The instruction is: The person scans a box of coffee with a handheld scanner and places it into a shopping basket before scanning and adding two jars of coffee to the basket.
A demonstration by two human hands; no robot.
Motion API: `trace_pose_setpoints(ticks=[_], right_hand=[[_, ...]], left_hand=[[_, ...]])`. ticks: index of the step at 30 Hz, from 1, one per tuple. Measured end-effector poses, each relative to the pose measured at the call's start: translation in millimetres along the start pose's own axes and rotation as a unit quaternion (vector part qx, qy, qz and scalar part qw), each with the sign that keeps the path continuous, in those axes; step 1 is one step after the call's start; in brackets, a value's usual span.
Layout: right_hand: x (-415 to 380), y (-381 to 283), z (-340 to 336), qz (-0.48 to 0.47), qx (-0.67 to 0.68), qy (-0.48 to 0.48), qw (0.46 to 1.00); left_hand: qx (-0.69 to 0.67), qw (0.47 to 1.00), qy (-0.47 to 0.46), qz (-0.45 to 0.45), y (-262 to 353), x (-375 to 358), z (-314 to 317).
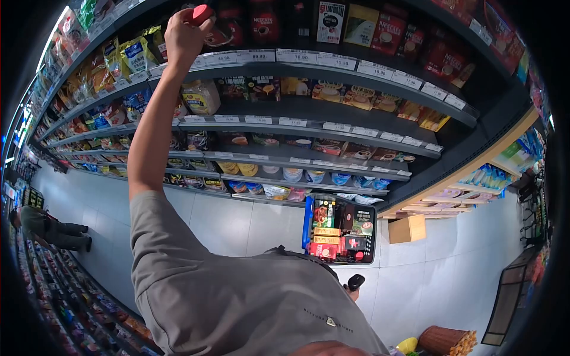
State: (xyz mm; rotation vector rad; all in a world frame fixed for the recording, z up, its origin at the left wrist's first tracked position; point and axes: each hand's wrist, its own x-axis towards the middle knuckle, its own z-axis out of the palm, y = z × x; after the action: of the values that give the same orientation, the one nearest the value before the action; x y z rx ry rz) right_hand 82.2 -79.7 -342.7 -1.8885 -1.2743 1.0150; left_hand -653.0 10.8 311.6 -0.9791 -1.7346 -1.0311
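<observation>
My left hand (185, 37) is raised to the top shelf at the upper left, its fingers closed round the red lid of a jar (203, 13). Most of that jar is hidden by the hand and the dark shelf. Right beside it stand red coffee packs (265, 25) and a clear curved handle. Low by my right side, my right hand (352, 293) is wrapped round a black handheld object (356, 281), whose kind I cannot tell. Close ahead of that hand is a shopping basket (371, 252) with a blue side, holding several boxes of coffee and red packs.
Shelves (380, 135) with price tags curve across the front, stocked with boxes, bags and cups. A cardboard box (407, 229) sits on the floor right of the basket. Another person (50, 228) stands in the aisle at left. A brown woven basket (446, 342) is at lower right.
</observation>
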Motion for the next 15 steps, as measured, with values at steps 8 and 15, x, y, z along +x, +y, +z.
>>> trace_pose_setpoints(ticks=[8, 15], right_hand=[[5, -243, -6, -0.001, 0.139, -0.085, 0.987], [-32, -397, -15, -0.131, 0.257, -0.169, 0.942]], left_hand=[[-0.409, 0.866, -0.228, -0.175, 118, -114, -55], [-0.542, 0.744, -0.322, -0.219, 211, -253, -47]])
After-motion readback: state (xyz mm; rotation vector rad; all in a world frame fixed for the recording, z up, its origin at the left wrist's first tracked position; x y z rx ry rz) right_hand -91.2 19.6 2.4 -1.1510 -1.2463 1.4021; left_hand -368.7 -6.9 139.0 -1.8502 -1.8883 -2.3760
